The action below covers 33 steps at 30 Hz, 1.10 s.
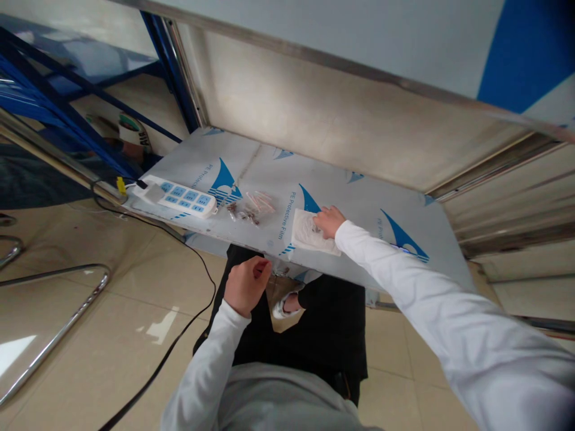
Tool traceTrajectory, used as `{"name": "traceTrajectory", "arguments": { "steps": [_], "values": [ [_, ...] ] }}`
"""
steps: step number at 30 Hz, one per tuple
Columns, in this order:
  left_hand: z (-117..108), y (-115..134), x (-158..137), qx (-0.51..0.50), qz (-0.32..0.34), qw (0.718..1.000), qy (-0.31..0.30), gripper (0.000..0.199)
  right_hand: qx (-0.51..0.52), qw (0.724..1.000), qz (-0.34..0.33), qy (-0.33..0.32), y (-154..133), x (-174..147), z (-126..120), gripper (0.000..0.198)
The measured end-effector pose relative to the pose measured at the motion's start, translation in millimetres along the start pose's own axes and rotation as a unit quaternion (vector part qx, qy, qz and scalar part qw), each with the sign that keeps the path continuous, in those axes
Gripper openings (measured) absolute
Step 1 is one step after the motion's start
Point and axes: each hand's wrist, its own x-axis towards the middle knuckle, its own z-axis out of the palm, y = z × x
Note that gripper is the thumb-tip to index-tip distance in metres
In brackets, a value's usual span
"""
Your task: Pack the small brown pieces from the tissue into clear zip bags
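Observation:
My right hand [329, 221] reaches down to a white, partly see-through plastic packet [309, 232] lying flat on the shelf. Its fingers bend together at the packet's upper right part, and their tips hide whatever is between them. Over my lap, just off the shelf's front edge, my left hand [247, 284] is curled closed; its inside is hidden. Left of the packet lie several thin pinkish sticks [260, 202] and a small heap of dark metallic pieces [245, 214], too small to name.
The film-covered metal shelf [372, 197] carries a white power strip [184, 197] at its left. A black cable [204, 263] drops from there to the floor. Above hangs another metal shelf [359, 36]. A chrome chair frame [90, 299] stands left, by a blue metal frame [99, 131].

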Motion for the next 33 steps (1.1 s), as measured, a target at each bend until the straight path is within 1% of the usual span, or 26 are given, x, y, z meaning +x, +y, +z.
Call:
{"name": "traceTrajectory", "arguments": {
  "steps": [2,5,10,12,14,15,17,19,20,22,24,26,28,29,31,33],
  "values": [
    [0.9,-0.6,0.6,0.002,0.001,1.000,0.000,0.022,-0.019,1.000,-0.002,-0.016,0.5,-1.8,-3.8,0.019],
    [2.8,-0.7,1.3,0.006,0.001,1.000,-0.002,0.021,-0.033,0.999,-0.004,-0.028,0.2,-3.2,-7.5,0.021],
    [5.3,-2.1,1.1,0.008,0.004,1.000,-0.004,0.021,-0.009,1.000,-0.013,-0.016,-0.1,-2.4,-6.8,0.021],
    [5.3,-5.5,2.2,0.013,0.000,1.000,0.002,0.021,0.019,1.000,-0.015,-0.002,4.2,-4.0,-4.7,0.026],
    [5.0,-11.6,5.9,0.016,-0.006,1.000,0.015,0.021,0.058,0.998,-0.012,0.020,13.2,-9.7,0.1,0.040],
    [4.8,-15.5,9.4,0.016,-0.008,0.999,0.027,0.022,0.081,0.996,-0.008,0.034,19.5,-14.5,4.4,0.047],
    [4.1,-24.4,20.7,0.025,-0.001,0.997,0.078,0.023,0.131,0.989,0.014,0.070,34.9,-27.9,18.6,0.055],
    [3.0,-33.0,38.6,0.051,0.012,0.988,0.147,0.027,0.179,0.975,0.066,0.112,51.7,-43.9,40.9,0.056],
    [2.2,-36.8,49.8,0.064,0.014,0.983,0.174,0.029,0.200,0.965,0.105,0.133,59.4,-51.7,54.5,0.057],
    [0.4,-42.4,75.4,0.087,0.015,0.974,0.209,0.032,0.235,0.937,0.194,0.170,71.0,-64.8,83.8,0.062],
    [-1.4,-45.5,101.8,0.114,0.023,0.966,0.231,0.036,0.264,0.903,0.270,0.206,75.9,-73.3,110.0,0.073],
    [-2.8,-46.5,124.5,0.140,0.037,0.961,0.235,0.042,0.286,0.868,0.324,0.243,75.5,-78.4,127.4,0.085],
    [-3.8,-46.6,140.4,0.161,0.049,0.959,0.227,0.042,0.309,0.827,0.366,0.294,73.7,-83.0,133.5,0.092],
    [-4.1,-46.6,145.5,0.169,0.056,0.959,0.220,0.039,0.317,0.805,0.384,0.323,73.1,-86.2,132.9,0.091],
    [-4.8,-46.7,150.8,0.181,0.074,0.959,0.207,0.029,0.327,0.758,0.416,0.381,72.3,-95.4,126.8,0.084],
    [-5.6,-46.4,151.0,0.187,0.087,0.955,0.212,0.023,0.338,0.700,0.441,0.448,68.2,-107.6,117.6,0.075]
  ]
}}
